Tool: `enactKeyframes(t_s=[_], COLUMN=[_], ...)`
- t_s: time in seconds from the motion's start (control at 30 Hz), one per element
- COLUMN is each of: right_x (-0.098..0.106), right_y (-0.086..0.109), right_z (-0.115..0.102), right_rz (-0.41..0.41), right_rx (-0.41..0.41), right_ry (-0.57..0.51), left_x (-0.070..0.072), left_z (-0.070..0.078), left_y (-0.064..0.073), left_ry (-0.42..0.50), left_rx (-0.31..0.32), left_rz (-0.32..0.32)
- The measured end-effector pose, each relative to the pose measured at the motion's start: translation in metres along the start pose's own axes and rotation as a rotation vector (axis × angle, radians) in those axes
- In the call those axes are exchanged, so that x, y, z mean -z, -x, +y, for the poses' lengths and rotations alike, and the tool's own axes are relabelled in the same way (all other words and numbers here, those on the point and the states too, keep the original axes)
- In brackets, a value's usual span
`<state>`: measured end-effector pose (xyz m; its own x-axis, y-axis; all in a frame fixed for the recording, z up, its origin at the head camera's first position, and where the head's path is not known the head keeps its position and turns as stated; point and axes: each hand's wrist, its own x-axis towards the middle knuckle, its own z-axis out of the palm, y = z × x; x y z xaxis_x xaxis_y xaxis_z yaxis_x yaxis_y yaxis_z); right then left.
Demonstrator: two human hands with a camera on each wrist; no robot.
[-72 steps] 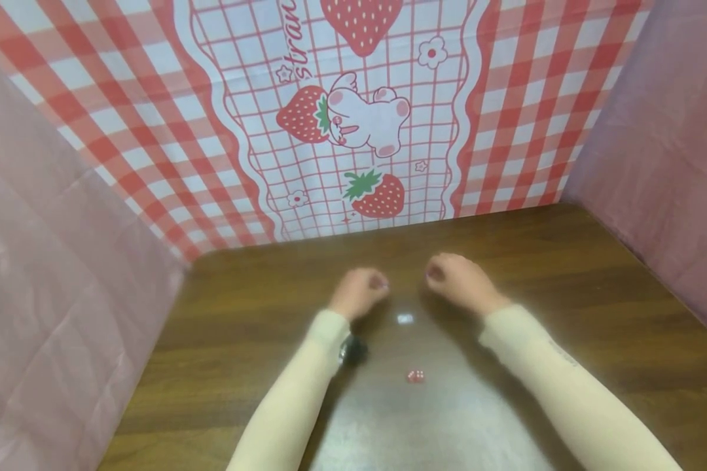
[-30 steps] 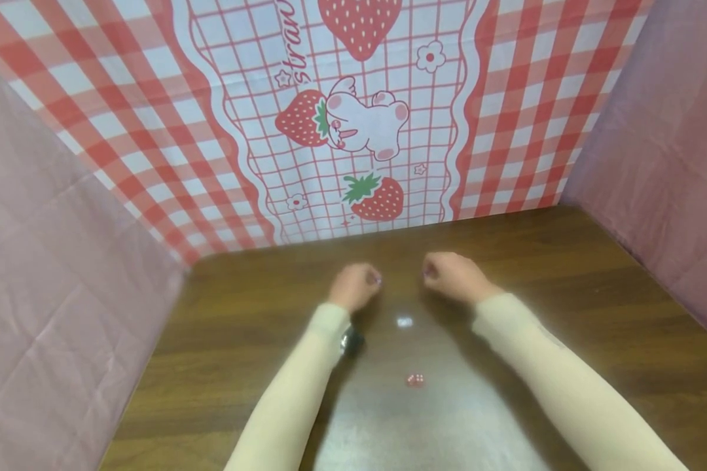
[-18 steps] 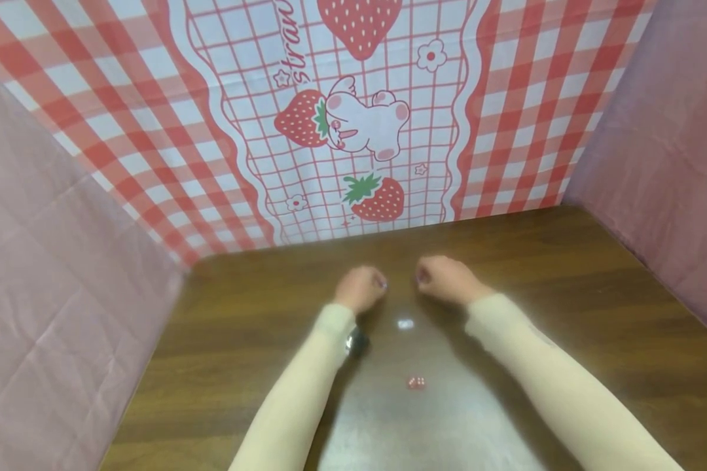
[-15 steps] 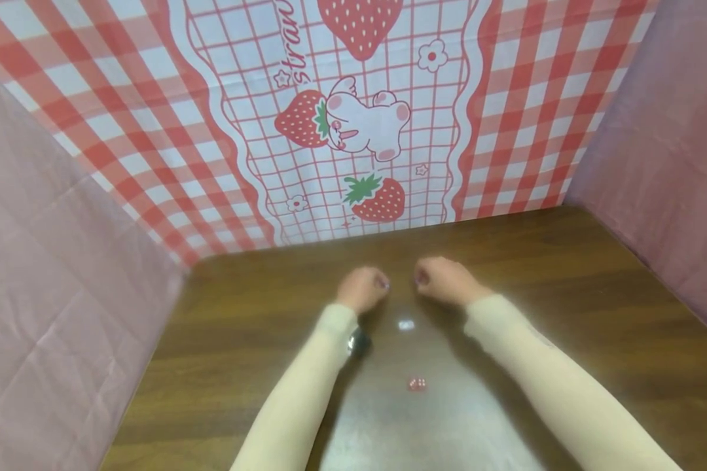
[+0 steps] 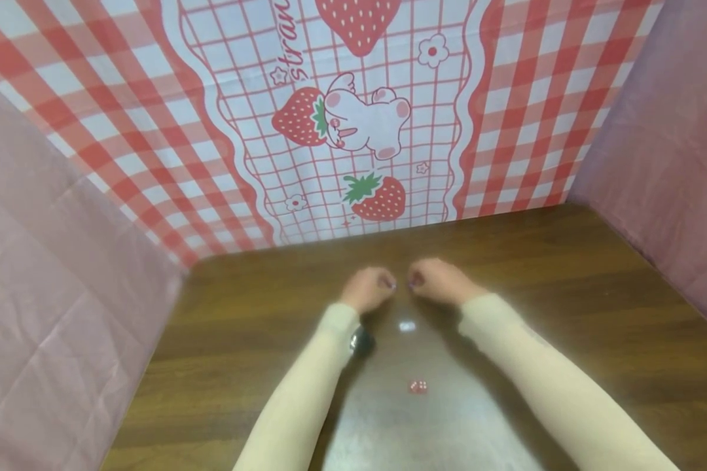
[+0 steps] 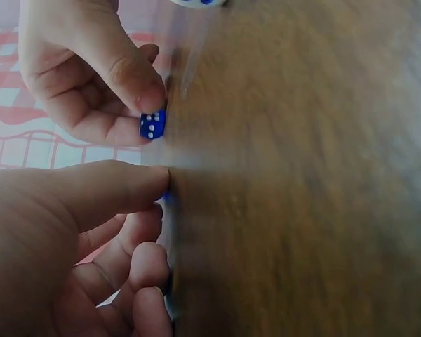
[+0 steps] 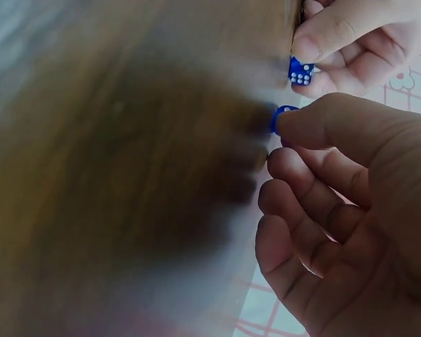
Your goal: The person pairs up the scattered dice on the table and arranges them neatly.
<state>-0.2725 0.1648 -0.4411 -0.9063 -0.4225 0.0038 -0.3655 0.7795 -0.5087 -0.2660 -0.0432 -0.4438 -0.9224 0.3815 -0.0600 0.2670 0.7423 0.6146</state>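
Note:
In the head view both hands hover close together over the middle of the wooden table. My left hand (image 5: 368,289) pinches a blue die (image 7: 301,71) with white pips between thumb and fingertip. A second blue die (image 6: 153,124) is pinched the same way by my right hand (image 5: 438,280). A small gap separates the two dice, the right one facing the left. Just nearer than the hands lies a small white, dice-like piece (image 5: 407,326), blurred. Closer still, a pair of red dice (image 5: 417,386) sits side by side.
A brown wooden table (image 5: 241,366) lies under the arms. Behind it hangs a red-and-white checked cloth (image 5: 365,118) with strawberries. Pink cloth walls (image 5: 65,261) close in the left and right sides. A dark wrist device (image 5: 362,343) sits on the left sleeve.
The hands have drawn closer together, the right shifting left and the left shifting slightly right. Both keep their pinch. The white piece and red dice stay in place on the table.

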Motion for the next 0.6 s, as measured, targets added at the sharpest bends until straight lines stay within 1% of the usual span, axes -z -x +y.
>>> enactKeyframes(t_s=[0.17,0.4,0.6], right_x=[-0.004,-0.008,-0.008], right_y=[-0.002,-0.006,-0.007], right_z=[-0.006,-0.01,-0.015], right_rz=[-0.006,-0.005,-0.019], right_rx=[0.013,-0.001,-0.008], right_ry=[0.009,-0.008,-0.024], left_x=[-0.002,0.002,0.001], left_z=[-0.001,0.002,0.002], left_y=[0.001,0.004,0.004], left_ry=[0.008,0.056,0.054], left_rx=[0.008,0.015,0.013], left_rz=[-0.011,-0.005,-0.004])
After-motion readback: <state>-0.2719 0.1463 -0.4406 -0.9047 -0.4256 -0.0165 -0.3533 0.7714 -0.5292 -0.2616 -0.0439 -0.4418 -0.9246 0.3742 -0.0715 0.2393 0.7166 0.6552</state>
